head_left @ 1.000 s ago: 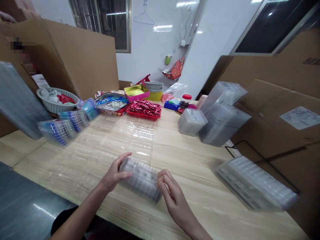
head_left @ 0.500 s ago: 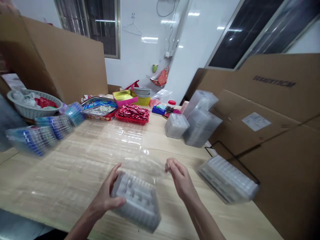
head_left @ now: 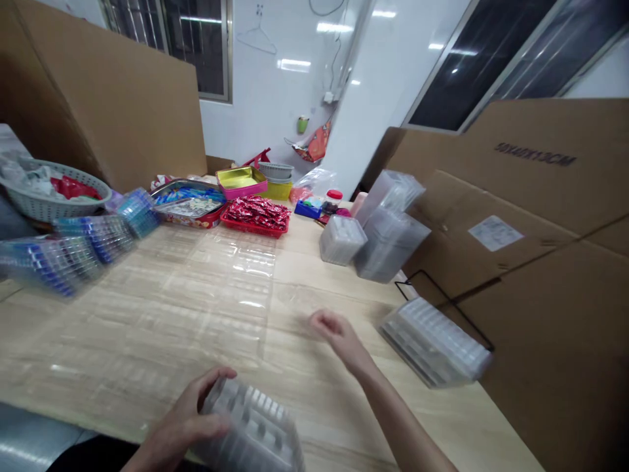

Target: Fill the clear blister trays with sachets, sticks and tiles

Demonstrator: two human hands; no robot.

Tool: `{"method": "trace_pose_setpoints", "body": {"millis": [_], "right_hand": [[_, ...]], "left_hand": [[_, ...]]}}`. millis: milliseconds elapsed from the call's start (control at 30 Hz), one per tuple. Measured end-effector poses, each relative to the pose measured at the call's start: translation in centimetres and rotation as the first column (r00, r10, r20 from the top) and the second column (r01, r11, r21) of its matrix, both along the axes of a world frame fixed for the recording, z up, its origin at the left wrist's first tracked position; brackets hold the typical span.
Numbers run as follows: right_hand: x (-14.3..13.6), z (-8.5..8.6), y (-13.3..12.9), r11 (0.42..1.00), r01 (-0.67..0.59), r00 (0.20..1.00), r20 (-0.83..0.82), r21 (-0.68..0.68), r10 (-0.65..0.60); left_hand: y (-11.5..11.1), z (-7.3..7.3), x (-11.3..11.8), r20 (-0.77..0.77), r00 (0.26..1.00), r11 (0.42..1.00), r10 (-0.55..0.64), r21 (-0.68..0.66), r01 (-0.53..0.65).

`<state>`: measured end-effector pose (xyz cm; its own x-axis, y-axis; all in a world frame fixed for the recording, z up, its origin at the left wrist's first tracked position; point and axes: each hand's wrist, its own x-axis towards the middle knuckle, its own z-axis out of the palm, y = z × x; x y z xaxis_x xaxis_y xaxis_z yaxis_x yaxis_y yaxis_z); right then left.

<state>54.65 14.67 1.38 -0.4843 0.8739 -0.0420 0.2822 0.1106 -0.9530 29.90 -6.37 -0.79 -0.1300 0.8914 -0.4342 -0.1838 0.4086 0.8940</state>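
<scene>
Head camera view, looking down at a pale wooden table [head_left: 314, 380]. At its near edge, around 6 to 7 o'clock in the frame, I have a stack of clear plastic trays [head_left: 255, 429], partly cut off by the lower edge. My left hand [head_left: 184, 423] grips its left side, thumb near, fingers beyond. My right hand [head_left: 339, 331] is raised apart from it with curled, blurred fingers; I cannot tell if they pinch anything. In my judgement, handling this stack well means a firm but light left grip, keeping the layers aligned without bowing the thin plastic, and a right-hand touch at the rim, one layer at a time.

Outward from the held stack, I count:
- At 2 o'clock, one ribbed tray stack [head_left: 437, 341].
- At 1 o'clock, one squat clear stack [head_left: 343, 239], with two taller clear stacks [head_left: 386, 246] just right of it.
- At 12 o'clock, one red basket [head_left: 253, 227] heaped with shiny red packets [head_left: 258, 211], too many to count, and one pink tin [head_left: 246, 191] behind.
- At 11 o'clock, flat clear trays [head_left: 196, 282], overlapping too much to count.
- Between 10 and 11 o'clock, three blue-tinted bunches [head_left: 105, 237] and one grey basket [head_left: 44, 208].
</scene>
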Motion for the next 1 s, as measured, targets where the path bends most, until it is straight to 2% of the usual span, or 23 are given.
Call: {"method": "trace_pose_setpoints", "body": {"millis": [33, 67, 133, 167, 233, 333, 600, 800, 1000], "right_hand": [[-0.4, 0.6, -2.4, 0.972, -0.226, 0.974, -0.019, -0.066, 0.226], [-0.8, 1.2, -4.7, 0.914, -0.389, 0.921, -0.047, -0.113, 0.386], [-1.5, 2.2, -8.4, 0.831, -0.53, 0.848, -0.09, -0.167, 0.522], [-1.8, 2.6, -9.7, 0.815, -0.549, 0.835, -0.097, -0.183, 0.541], [-2.2, 3.1, -11.0, 0.81, -0.547, 0.836, -0.087, -0.211, 0.542], [-2.6, 3.3, -11.3, 0.795, -0.56, 0.827, -0.097, -0.233, 0.554], [-3.5, 3.2, -11.3, 0.769, -0.58, 0.814, -0.151, -0.269, 0.561], [-3.7, 2.8, -11.2, 0.758, -0.591, 0.807, -0.209, -0.275, 0.553], [-3.8, 2.8, -12.2, 0.797, -0.57, 0.821, -0.122, -0.198, 0.557]], "left_hand": [[-0.1, 0.0, -0.1, -0.021, 1.0, 1.0, 0.009, -0.01, -0.01], [-0.1, 0.1, -0.1, -0.038, 0.999, 1.0, 0.022, -0.017, -0.022], [0.0, 0.5, -0.1, -0.052, 0.998, 0.999, 0.03, -0.025, -0.031], [0.0, 0.7, -0.1, -0.048, 0.999, 0.999, 0.025, -0.027, -0.026], [0.2, 1.2, 0.1, -0.022, 1.0, 1.0, 0.006, -0.024, -0.006], [0.4, 1.5, 0.4, 0.0, 1.0, 1.0, -0.009, -0.012, 0.009], [0.2, 0.7, 0.3, -0.05, 0.999, 0.999, 0.009, 0.04, -0.007], [0.1, 0.7, 0.1, 0.025, 0.999, 0.999, -0.031, 0.018, 0.03], [0.2, 0.3, 0.0, -0.007, 1.0, 0.999, -0.029, 0.016, 0.029]]}}
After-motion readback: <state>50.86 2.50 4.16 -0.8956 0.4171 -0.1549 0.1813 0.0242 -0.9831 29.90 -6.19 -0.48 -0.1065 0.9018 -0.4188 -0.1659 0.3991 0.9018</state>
